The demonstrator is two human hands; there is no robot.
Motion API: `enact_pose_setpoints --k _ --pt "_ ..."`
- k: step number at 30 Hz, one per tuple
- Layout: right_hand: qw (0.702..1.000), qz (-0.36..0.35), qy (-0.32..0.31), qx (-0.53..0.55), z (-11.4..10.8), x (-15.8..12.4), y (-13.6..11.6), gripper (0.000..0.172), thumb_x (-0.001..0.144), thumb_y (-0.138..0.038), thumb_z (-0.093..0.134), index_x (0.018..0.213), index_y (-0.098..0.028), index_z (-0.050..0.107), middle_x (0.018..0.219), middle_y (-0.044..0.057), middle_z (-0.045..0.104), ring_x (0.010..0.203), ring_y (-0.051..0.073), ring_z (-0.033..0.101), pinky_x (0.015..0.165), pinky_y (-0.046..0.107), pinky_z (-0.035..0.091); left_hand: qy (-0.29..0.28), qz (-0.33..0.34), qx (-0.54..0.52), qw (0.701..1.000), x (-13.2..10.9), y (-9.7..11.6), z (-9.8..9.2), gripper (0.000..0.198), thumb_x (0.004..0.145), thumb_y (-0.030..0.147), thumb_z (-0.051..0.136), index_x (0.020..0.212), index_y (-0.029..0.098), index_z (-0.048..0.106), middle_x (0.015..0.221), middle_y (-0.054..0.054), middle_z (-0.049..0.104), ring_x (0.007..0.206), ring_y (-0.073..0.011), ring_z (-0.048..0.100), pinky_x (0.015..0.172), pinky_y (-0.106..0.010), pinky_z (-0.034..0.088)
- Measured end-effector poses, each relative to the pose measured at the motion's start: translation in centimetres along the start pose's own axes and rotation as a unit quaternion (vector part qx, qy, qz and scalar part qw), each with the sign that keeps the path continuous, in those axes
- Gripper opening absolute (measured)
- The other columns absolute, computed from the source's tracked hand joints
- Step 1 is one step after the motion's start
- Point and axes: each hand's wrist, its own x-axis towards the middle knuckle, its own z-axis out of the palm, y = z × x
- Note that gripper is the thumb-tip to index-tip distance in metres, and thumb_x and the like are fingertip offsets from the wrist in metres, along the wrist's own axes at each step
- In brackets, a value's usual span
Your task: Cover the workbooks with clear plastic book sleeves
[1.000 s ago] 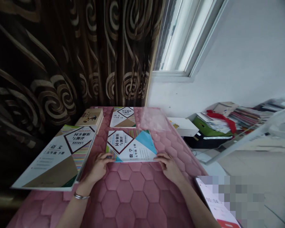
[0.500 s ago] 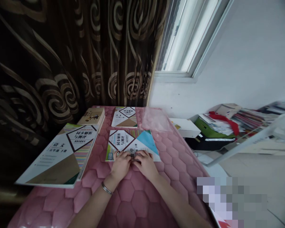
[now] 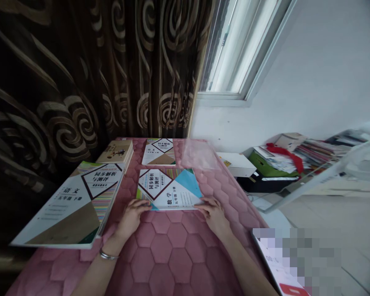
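A workbook (image 3: pixel 169 189) with a white, blue and striped cover lies flat on the pink quilted surface (image 3: pixel 163 246). My left hand (image 3: pixel 132 216), with a silver bangle on its wrist, is closed on the workbook's near left corner. At the near right corner, my right hand (image 3: pixel 215 214) pinches the edge between thumb and fingers. The thumbs' undersides are hidden. Just beyond the workbook lies a similar white and brown workbook (image 3: pixel 158 151). To the left, a larger-looking stack of workbooks (image 3: pixel 74 201) has a white and brown cover on top.
Behind the left stack sits a pile of tan-covered books (image 3: pixel 114 151). A clear plastic sheet (image 3: pixel 200 154) lies at the far right of the quilted surface. Dark patterned curtains (image 3: pixel 126 74) hang behind. A white box (image 3: pixel 237 164) and heaped papers (image 3: pixel 314 152) stand to the right.
My hands have moved apart from the middle of the workbook's near edge to its two near corners. More of the cover shows. The view has shifted slightly.
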Motion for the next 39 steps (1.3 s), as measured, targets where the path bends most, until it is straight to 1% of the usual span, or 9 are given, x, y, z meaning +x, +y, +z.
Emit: enact_pose_setpoints --k 6,9,14,18,21,26,29,34,39 --pt "0.992 -0.019 -0.004 0.121 0.2 0.3 1.7 0.035 0.086 -0.014 0.049 0.092 -0.030 0.079 0.114 0.007 0.067 0.104 0.024 0.064 0.091 0.043 0.055 -0.021 0.024 -0.039 0.999 0.1 -1.7 0.3 0.079 0.064 -0.015 0.034 0.109 0.036 0.072 0.120 0.003 0.070 0.111 -0.0156 0.061 0.098 -0.040 0.047" --pt "0.990 -0.023 -0.019 0.141 -0.1 0.3 2.2 0.035 0.085 -0.013 0.048 0.094 -0.028 0.079 0.116 0.008 0.067 0.106 0.024 0.064 0.092 0.043 0.055 -0.027 0.029 -0.055 0.998 0.1 -2.2 0.4 0.079 0.062 -0.014 0.033 0.109 0.037 0.072 0.122 0.004 0.069 0.112 -0.0152 0.060 0.099 -0.041 0.046" --pt "0.990 -0.022 -0.046 0.134 -0.6 0.3 2.4 0.052 0.078 -0.003 0.038 0.099 -0.030 0.078 0.123 0.006 0.065 0.114 0.022 0.061 0.099 0.044 0.049 -0.028 0.022 -0.048 0.998 0.0 -2.2 0.2 0.074 0.063 -0.012 0.034 0.105 0.034 0.074 0.121 0.004 0.070 0.111 -0.0159 0.060 0.098 -0.040 0.046" --pt "0.990 -0.018 -0.070 0.120 -1.0 0.4 2.0 0.062 0.067 0.003 0.038 0.101 -0.031 0.077 0.128 0.005 0.063 0.119 0.022 0.056 0.103 0.047 0.044 -0.011 -0.009 0.047 0.999 -0.2 0.3 -0.1 0.065 0.065 -0.011 0.038 0.098 0.032 0.074 0.119 0.003 0.070 0.111 -0.0201 0.060 0.107 -0.052 0.036" --pt "0.992 -0.004 -0.078 0.100 -1.1 0.6 1.6 0.066 0.058 0.005 0.039 0.098 -0.031 0.078 0.126 0.003 0.064 0.121 0.022 0.054 0.105 0.047 0.040 0.012 -0.004 0.143 0.990 0.4 3.5 0.4 0.038 0.077 0.001 0.047 0.093 0.025 0.072 0.118 -0.004 0.070 0.111 -0.0252 0.060 0.114 -0.060 0.023" --pt "0.995 0.027 -0.084 0.042 -1.2 1.1 0.4 0.063 0.056 0.006 0.038 0.091 -0.027 0.078 0.123 0.003 0.066 0.120 0.021 0.053 0.104 0.043 0.039 -0.034 0.070 0.215 0.974 3.7 9.2 3.2 0.032 0.087 0.005 0.042 0.098 0.018 0.070 0.115 -0.007 0.068 0.106 -0.0223 0.061 0.113 -0.051 0.030" --pt "0.994 0.029 -0.104 -0.008 -1.6 1.9 -0.5 0.055 0.063 0.006 0.038 0.086 -0.023 0.078 0.121 0.004 0.067 0.116 0.021 0.054 0.103 0.041 0.039 -0.075 0.104 0.234 0.964 5.9 11.7 5.3 0.031 0.090 0.007 0.041 0.099 0.016 0.070 0.102 -0.006 0.070 0.096 -0.0212 0.064 0.110 -0.049 0.035" --pt "0.993 0.017 -0.113 -0.026 -2.7 4.9 -2.7 0.040 0.085 -0.008 0.043 0.107 -0.024 0.073 0.121 0.006 0.067 0.116 0.023 0.055 0.101 0.038 0.039 -0.094 0.122 0.249 0.956 6.9 13.0 6.7 0.032 0.090 0.006 0.041 0.094 0.012 0.072 0.090 -0.009 0.070 0.083 -0.0222 0.065 0.108 -0.052 0.036" --pt "0.984 -0.014 -0.159 -0.082 -2.4 9.3 -6.2 0.036 0.096 -0.025 0.044 0.126 -0.025 0.062 0.131 0.007 0.061 0.122 0.022 0.053 0.101 0.034 0.039 -0.086 0.140 0.208 0.964 3.8 12.0 5.3 0.034 0.092 0.008 0.040 0.093 0.017 0.073 0.098 -0.006 0.072 0.089 -0.0202 0.065 0.112 -0.047 0.032"
